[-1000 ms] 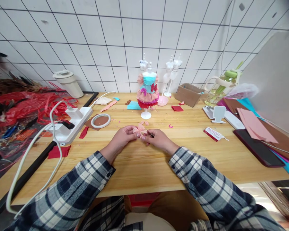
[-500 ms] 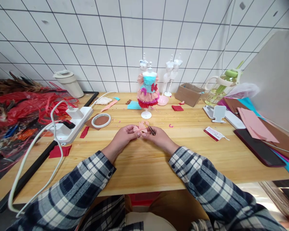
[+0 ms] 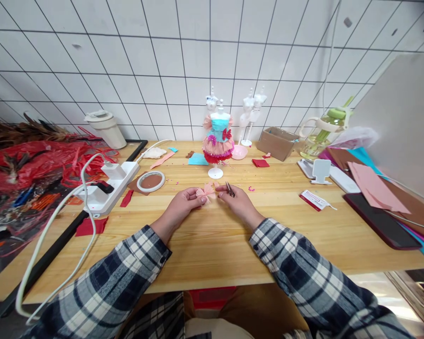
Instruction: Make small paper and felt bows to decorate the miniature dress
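Pinched in my left hand (image 3: 184, 203) is a pink pleated crepe-paper bow (image 3: 206, 190), fanned out past the fingertips. My right hand (image 3: 237, 201) is closed around small dark metal scissors (image 3: 229, 189), their tips pointing up and away from me. A small gap lies between the right fingertips and the bow. Pink paper scraps (image 3: 216, 184) lie just beyond the bow. Behind both hands, a small mannequin (image 3: 215, 173) on a round white base wears a tiered paper dress (image 3: 217, 136) in blue, pink and red with little bows.
Left of the hands are a tape roll (image 3: 140, 182), a power strip (image 3: 122, 186) with looping cables and a white cup (image 3: 108, 129). Toward the right stand a cardboard box (image 3: 277, 143), a jug (image 3: 316, 136) and a phone stand (image 3: 321, 170). A phone (image 3: 381, 221) lies near pink paper sheets (image 3: 374, 186).
My right hand has drawn slightly right, off the pink bow, with the scissors. The bow stays in my left hand. The whole view has tipped up a little.
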Demonstrator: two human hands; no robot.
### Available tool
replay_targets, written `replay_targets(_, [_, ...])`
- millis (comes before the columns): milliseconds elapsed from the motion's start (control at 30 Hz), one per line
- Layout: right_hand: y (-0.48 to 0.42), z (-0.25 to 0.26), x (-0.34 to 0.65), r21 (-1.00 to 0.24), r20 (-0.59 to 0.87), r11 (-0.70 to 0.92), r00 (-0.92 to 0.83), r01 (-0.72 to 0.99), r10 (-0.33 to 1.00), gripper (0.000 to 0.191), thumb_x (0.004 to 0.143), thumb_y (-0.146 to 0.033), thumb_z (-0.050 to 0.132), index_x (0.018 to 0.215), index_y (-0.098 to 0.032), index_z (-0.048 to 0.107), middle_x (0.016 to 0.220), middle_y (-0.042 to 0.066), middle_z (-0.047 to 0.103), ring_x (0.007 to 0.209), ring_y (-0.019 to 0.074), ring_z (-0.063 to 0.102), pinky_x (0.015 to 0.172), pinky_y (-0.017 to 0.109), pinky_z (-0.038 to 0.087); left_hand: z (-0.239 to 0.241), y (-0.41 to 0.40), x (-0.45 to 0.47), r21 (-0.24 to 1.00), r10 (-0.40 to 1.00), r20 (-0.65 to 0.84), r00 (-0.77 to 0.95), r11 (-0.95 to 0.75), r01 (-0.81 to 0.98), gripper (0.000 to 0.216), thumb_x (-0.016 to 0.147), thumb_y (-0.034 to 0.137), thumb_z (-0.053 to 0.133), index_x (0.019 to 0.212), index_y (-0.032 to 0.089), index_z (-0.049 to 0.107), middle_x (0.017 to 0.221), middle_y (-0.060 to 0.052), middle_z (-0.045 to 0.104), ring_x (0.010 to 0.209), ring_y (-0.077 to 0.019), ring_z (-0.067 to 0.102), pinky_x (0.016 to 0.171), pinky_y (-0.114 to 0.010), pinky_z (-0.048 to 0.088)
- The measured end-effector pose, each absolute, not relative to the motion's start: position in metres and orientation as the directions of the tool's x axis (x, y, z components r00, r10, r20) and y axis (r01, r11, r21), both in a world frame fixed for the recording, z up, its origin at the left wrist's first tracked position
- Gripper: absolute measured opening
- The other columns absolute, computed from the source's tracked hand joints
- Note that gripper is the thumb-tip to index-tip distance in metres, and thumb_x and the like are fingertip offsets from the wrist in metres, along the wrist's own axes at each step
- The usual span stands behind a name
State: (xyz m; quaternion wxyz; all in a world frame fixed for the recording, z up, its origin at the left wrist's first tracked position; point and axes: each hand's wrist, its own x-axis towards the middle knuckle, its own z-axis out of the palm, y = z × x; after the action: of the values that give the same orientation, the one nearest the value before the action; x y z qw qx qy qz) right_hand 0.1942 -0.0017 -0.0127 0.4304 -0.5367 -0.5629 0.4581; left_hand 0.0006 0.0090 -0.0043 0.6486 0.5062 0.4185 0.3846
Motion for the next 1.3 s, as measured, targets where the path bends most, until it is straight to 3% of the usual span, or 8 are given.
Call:
replay_targets(133, [-0.004,-0.012,0.191,-0.978,0.083,0.101,-0.1,0.185,0.991,0.031,0.077,-0.042,0.064,0.095,-0.017,0.065,0.098,0.005,0.069,0.09,0.0181,0.061,0.084,0.031,0.044,-0.003,0.006,0.003,0.984,0.905,-0.138,0.402,0.171,-0.047,0.03,0.063,0.033,0.082,0.084,0.016,0.068,0.083,-0.003,0.071,0.077,-0.0166,0.063,0.075,-0.028,0.046])
replay_targets(300, [-0.004,-0.018,0.185,-0.978,0.08,0.096,-0.091,0.188,0.993,0.025,0.074,-0.04,0.067,0.082,-0.016,0.061,0.08,0.003,0.065,0.072,0.0148,0.057,0.071,0.029,0.045,-0.004,0.005,0.005,0.994,0.9,-0.105,0.422,0.104,0.026,0.033,0.063,0.033,0.081,0.086,0.014,0.068,0.087,-0.006,0.071,0.082,-0.019,0.064,0.083,-0.032,0.046])
replay_targets(500, [0.0,-0.024,0.181,-0.991,0.098,0.103,-0.062,0.086,0.993,0.028,0.073,-0.042,0.067,0.084,-0.017,0.061,0.078,0.002,0.063,0.071,0.0143,0.056,0.071,0.029,0.045,-0.009,0.006,0.005,0.997,0.942,-0.018,0.334,-0.006,0.073,0.059,0.065,0.036,0.08,0.119,0.018,0.06,0.1,-0.008,0.071,0.092,-0.0204,0.064,0.086,-0.033,0.046])
replay_targets(600, [0.0,-0.026,0.179,-0.99,0.088,0.095,-0.072,0.103,0.994,0.028,0.073,-0.041,0.066,0.086,-0.017,0.061,0.081,0.003,0.064,0.073,0.0155,0.057,0.073,0.03,0.046,-0.013,0.006,0.003,0.992,0.946,-0.043,0.322,0.003,0.122,0.039,0.066,0.042,0.078,0.091,0.014,0.069,0.089,-0.007,0.071,0.084,-0.0207,0.064,0.079,-0.032,0.047])
replay_targets(667, [0.0,-0.028,0.178,-0.988,0.083,0.09,-0.064,0.126,0.994,0.028,0.075,-0.04,0.064,0.092,-0.018,0.061,0.082,0.002,0.063,0.073,0.0158,0.057,0.073,0.03,0.046,-0.014,0.005,0.003,0.993,0.957,-0.051,0.287,0.017,0.12,0.037,0.066,0.046,0.077,0.084,0.015,0.068,0.084,-0.005,0.071,0.079,-0.0197,0.063,0.076,-0.031,0.047])
replay_targets(967, [0.01,-0.025,0.207,-0.938,0.215,0.142,0.209,0.316,0.954,0.048,0.082,-0.036,0.051,0.126,-0.017,0.047,0.1,0.007,0.064,0.085,0.0195,0.06,0.081,0.034,0.048,-0.01,0.002,-0.002,0.997,0.984,-0.065,0.166,0.07,-0.024,0.034,0.064,0.043,0.079,0.079,0.015,0.067,0.083,-0.006,0.071,0.076,-0.018,0.062,0.074,-0.029,0.047])
replay_targets(1133, [0.023,-0.028,0.237,-0.822,0.247,0.058,0.262,0.567,0.933,0.042,0.085,-0.029,0.045,0.125,-0.019,0.056,0.116,0.011,0.066,0.106,0.0251,0.061,0.092,0.04,0.045,-0.011,0.003,-0.004,0.997,0.989,-0.045,0.144,0.052,-0.049,0.028,0.067,0.04,0.079,0.072,0.016,0.064,0.072,-0.002,0.068,0.068,-0.0145,0.059,0.071,-0.027,0.045])
replay_targets(1300, [0.029,-0.035,0.245,-0.779,0.259,0.002,0.319,0.627,0.912,0.043,0.084,-0.027,0.045,0.125,-0.019,0.058,0.12,0.011,0.066,0.108,0.0268,0.061,0.091,0.04,0.047,-0.013,0.004,-0.004,0.997,0.989,-0.048,0.14,0.056,-0.058,0.028,0.065,0.039,0.08,0.07,0.016,0.064,0.07,-0.001,0.067,0.067,-0.0134,0.058,0.069,-0.026,0.045])
